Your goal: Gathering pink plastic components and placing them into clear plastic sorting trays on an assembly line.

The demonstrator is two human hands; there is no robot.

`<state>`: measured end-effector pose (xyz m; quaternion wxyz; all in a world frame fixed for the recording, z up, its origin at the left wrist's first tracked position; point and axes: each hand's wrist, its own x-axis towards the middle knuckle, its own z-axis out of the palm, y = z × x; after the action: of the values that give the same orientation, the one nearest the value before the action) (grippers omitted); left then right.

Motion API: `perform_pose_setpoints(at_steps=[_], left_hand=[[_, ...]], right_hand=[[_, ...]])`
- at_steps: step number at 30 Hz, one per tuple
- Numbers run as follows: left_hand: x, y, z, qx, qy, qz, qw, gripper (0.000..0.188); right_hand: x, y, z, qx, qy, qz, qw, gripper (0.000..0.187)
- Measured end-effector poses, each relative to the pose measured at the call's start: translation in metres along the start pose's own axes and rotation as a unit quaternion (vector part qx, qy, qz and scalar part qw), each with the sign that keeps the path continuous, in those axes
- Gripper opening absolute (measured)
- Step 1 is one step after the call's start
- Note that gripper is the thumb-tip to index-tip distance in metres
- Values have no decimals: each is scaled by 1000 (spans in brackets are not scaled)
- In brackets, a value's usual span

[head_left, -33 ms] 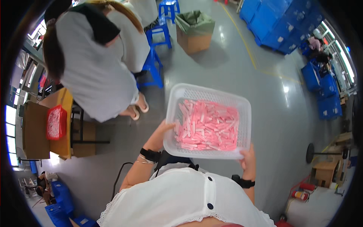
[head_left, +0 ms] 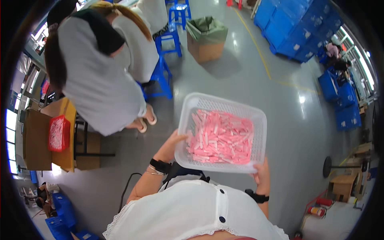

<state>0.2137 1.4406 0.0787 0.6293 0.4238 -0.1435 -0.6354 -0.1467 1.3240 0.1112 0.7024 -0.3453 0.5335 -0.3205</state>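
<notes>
A white plastic basket (head_left: 227, 101) with mesh walls is held level in front of my white shirt. Inside lies a heap of small, slim pink and whitish pieces (head_left: 223, 138), too small to name. My left hand (head_left: 173, 145) is closed on the basket's left side, its thumb over the rim. At the near right corner my right hand (head_left: 262, 172) grips the rim, with its other fingers partly hidden under the basket.
On the left a person (head_left: 100, 76) in grey stands by a table (head_left: 66, 160) bearing a red basket (head_left: 59, 134). Blue stools (head_left: 162, 76) and a lined carton (head_left: 205, 50) stand ahead. Blue crates (head_left: 292, 30) are stacked far right; a fire extinguisher (head_left: 317, 211) is near right.
The basket and the surroundings, such as the carton and stools, sit slightly lower in view. Both hands keep their hold on the basket.
</notes>
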Motion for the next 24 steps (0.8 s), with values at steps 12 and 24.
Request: perform_pose_setpoints(at_steps=[12, 24], left_hand=[[122, -1, -41, -35, -2, -15, 999, 41], [122, -26, -27, -219, 149, 85, 960, 39]], right_hand=[[106, -17, 55, -162, 60, -94, 980, 75], [263, -107, 98, -361, -186, -13, 914, 50]])
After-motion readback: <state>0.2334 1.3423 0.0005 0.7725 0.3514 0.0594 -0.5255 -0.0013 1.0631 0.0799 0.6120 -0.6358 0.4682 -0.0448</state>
